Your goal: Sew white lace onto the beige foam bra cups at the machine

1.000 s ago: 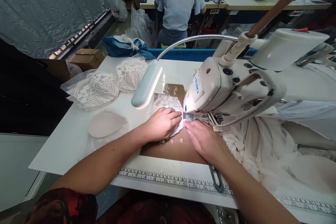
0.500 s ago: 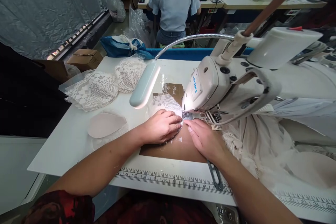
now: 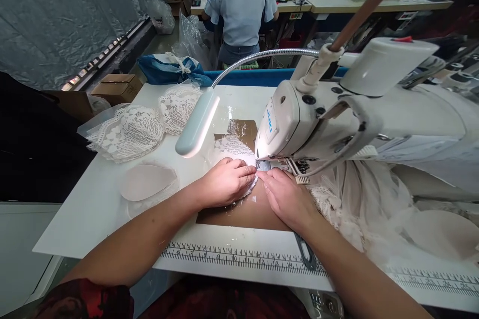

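A white lace cup piece point(image 3: 232, 146) lies under the sewing machine point(image 3: 282, 122), its right edge at the needle area. My left hand point(image 3: 229, 181) presses on the lace with its fingers curled together, the fingertips close to the presser foot point(image 3: 263, 165). My right hand point(image 3: 286, 197) comes in from the other side. Its thumb and forefinger are closed on the lace edge just in front of the foot, where the fingertips of both hands nearly touch. Under the hands is a brown sheet point(image 3: 239, 217) on the white table. My fingers hide part of the lace edge.
Lace cups point(image 3: 127, 132) and a smooth beige cup point(image 3: 147, 183) lie on the left. A lamp point(image 3: 196, 122) hangs over the work. Sheer fabric point(image 3: 359, 194) is heaped on the right. Scissors point(image 3: 307, 254) lie by my right wrist. A person point(image 3: 241, 10) sits ahead.
The whole view has shifted slightly left. Both hands stay by the needle, with the right fingertips a little closer to the left ones. The lace has barely moved.
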Available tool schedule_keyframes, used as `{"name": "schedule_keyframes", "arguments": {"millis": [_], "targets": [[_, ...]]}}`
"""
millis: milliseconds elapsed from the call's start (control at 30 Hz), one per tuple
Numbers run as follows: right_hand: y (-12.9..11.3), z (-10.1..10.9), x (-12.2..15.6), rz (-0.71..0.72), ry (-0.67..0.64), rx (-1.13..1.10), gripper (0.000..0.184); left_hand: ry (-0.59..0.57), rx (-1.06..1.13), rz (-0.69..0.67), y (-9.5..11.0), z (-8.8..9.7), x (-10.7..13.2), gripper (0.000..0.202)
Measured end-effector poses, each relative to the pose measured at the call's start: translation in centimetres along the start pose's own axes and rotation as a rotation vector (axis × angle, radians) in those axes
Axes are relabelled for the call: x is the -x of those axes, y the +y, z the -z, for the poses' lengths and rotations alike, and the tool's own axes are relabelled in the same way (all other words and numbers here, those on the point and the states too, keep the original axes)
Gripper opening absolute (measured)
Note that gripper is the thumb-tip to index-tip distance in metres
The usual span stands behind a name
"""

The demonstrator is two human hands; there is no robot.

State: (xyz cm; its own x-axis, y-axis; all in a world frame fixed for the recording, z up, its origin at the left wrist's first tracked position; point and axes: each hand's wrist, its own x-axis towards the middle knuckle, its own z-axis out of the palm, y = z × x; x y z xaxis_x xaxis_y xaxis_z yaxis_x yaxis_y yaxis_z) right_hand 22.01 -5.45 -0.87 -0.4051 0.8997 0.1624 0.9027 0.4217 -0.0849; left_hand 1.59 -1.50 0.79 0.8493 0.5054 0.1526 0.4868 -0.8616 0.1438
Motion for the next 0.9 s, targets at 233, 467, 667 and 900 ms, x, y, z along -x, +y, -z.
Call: {"name": "schedule_keyframes", "arguments": {"millis": [233, 467, 667, 900], "targets": [[0.1, -0.2, 0.1, 0.013, 0.01, 0.01, 0.043, 0.02, 0.034, 0.041, -0.1, -0.3, -0.1, 0.036], [0.2, -0.4, 0.2, 0.002, 0.002, -0.044, 0.041, 0.029, 0.025, 0.073, -0.6, -0.4, 0.0, 0.038], [0.4, 0.0, 0.4, -0.051, 0.009, -0.218, 0.036, 0.081, 0.092, 0.049, -0.9, -0.4, 0.4, 0.027], [0.4, 0.3, 0.5, -0.047, 0.031, -0.289, 0.033, 0.143, 0.136, 0.172, -0.4, -1.1, -0.1, 0.025]]}}
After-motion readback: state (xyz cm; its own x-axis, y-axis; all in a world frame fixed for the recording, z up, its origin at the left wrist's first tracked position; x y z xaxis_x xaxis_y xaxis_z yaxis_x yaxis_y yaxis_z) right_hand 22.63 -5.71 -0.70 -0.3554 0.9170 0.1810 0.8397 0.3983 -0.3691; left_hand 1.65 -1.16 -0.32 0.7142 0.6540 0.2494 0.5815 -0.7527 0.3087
